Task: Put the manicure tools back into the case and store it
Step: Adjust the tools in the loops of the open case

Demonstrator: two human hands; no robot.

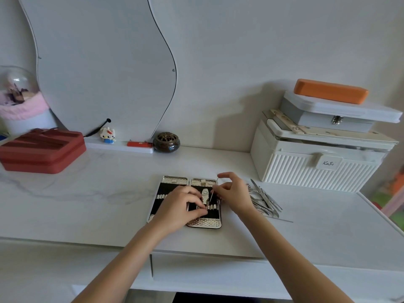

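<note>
Both forearms reach up from the bottom of the view over the white marble-patterned desk [109,193], the widest surface here and a slick one for metal to skate on. On it, near the front edge, the manicure case [204,225] lies opened flat like a book: two silver textured halves with black lining crossed by elastic loop bands. It looks rigid and light, likely to slide if pushed sideways, so I would pin it from above while loading and later lift it by its long edges once folded. Just right of the case, touching one another in a loose heap, the remaining manicure tools [265,203] wait; they are thin, stiff, polished steel, probably slippery and sharp at the tips, best taken mid-shaft one at a time. The left hand [179,207] rests on the case with fingers curled, thumb and forefinger pinching at the elastic band [213,207], apparently holding a loop open. The right hand [235,194] pinches a slim metal pick [213,191] between thumb and forefinger, its lower end aimed at that band beside a nail clipper [205,195] already seated. So fine a rod may bend or spring loose; a grip near the lower end would steer it better.
</note>
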